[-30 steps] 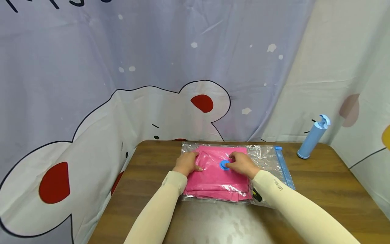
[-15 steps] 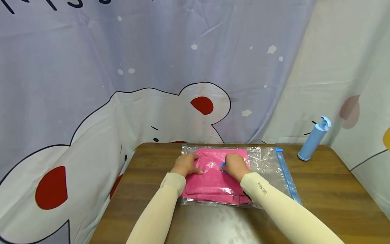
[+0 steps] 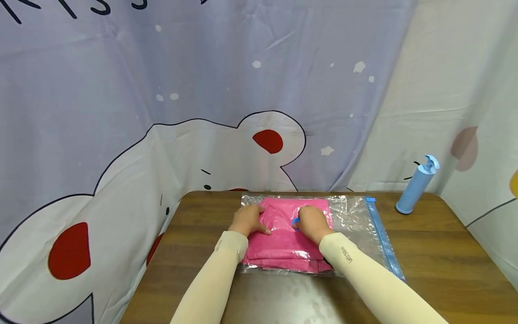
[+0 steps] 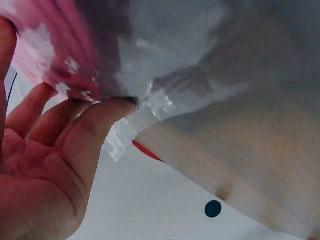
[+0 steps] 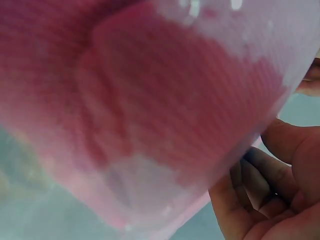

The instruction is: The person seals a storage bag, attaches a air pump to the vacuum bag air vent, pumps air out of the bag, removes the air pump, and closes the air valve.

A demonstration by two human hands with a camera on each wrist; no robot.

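A clear plastic storage bag (image 3: 352,216) lies flat on the table with folded pink cloth (image 3: 279,247) inside. On its top sits a round blue valve cap (image 3: 296,221), partly covered by my right hand (image 3: 313,221), whose curled fingers grip it. My left hand (image 3: 247,219) rests on the left side of the bag, thumb spread over the pink part. In the left wrist view its fingers (image 4: 42,107) touch the bag's edge. Close to the right wrist camera, pink cloth (image 5: 185,95) under plastic fills much of the view, beside the curled right fingers (image 5: 227,200).
A blue zip strip (image 3: 382,238) runs along the bag's right end, with a small blue slider (image 3: 370,199) at its far corner. Back right on the wooden table (image 3: 445,265) stands a blue cylinder (image 3: 416,186) with a spout-like top. A printed curtain (image 3: 210,67) hangs behind.
My right hand has turned and shifted left over the blue valve cap, from fingertips at its right side to curled fingers covering most of it. The left hand stays nearly still.
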